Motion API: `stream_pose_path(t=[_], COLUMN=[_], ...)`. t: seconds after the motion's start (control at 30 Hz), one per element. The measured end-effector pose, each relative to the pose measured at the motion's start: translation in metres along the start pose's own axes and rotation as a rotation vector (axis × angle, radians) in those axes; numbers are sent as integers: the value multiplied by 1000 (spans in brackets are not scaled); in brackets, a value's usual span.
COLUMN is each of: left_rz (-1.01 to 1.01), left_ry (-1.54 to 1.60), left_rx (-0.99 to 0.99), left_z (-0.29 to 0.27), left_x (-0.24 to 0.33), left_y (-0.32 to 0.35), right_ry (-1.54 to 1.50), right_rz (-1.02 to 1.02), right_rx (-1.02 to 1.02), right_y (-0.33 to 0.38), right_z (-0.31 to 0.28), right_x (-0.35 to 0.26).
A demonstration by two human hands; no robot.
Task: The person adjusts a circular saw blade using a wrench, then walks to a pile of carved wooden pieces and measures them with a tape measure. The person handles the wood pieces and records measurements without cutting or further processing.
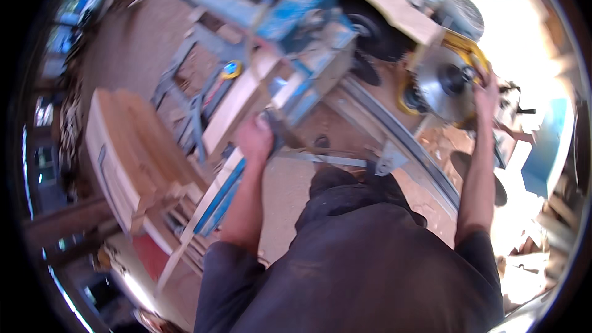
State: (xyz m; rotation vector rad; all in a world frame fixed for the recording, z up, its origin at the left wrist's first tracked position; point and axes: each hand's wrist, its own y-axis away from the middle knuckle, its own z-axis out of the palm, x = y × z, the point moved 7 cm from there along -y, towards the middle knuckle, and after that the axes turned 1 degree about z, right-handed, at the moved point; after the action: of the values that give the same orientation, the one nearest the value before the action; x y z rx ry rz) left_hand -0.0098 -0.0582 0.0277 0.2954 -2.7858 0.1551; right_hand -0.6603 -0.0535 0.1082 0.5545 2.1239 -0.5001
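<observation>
Right hand [486, 95] grip on saw [445, 83], sawdusty workshop floor [111, 55]

My left hand [254, 137] sits at the frame's centre, closed around a dark handle [280, 131] beside a pale wooden board [237, 102] on the blue saw bench [290, 12]. My right hand [485, 92], upper right, grips the yellow guard [464, 46] over the round saw blade [439, 83]. Stacked timber [132, 148] lies at left.

Dark short-sleeved shirt, apparently dusty dark trousers, bare forearms and hands.
</observation>
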Motion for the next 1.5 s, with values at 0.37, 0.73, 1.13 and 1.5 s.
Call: stream_pose_path(t=[0.37, 0.73, 1.13, 1.5], left_rz=[-82, -581, -373, -60], left_ry=[555, 31, 642, 1206], left_rx=[394, -106, 300, -238], left_z=[-48, -104, -150, -104], left_x=[-41, -155, -172, 169], left_y=[11, -55, -6, 168], right_ry=[215, 556, 494, -551], right_rz=[71, 29, -166, -77], right_rx=[-107, -110, 240, -597], right_y=[-24, -31, 69, 249], right_z=[-16, 4, 13, 67], right_x=[58, 26, -15, -113])
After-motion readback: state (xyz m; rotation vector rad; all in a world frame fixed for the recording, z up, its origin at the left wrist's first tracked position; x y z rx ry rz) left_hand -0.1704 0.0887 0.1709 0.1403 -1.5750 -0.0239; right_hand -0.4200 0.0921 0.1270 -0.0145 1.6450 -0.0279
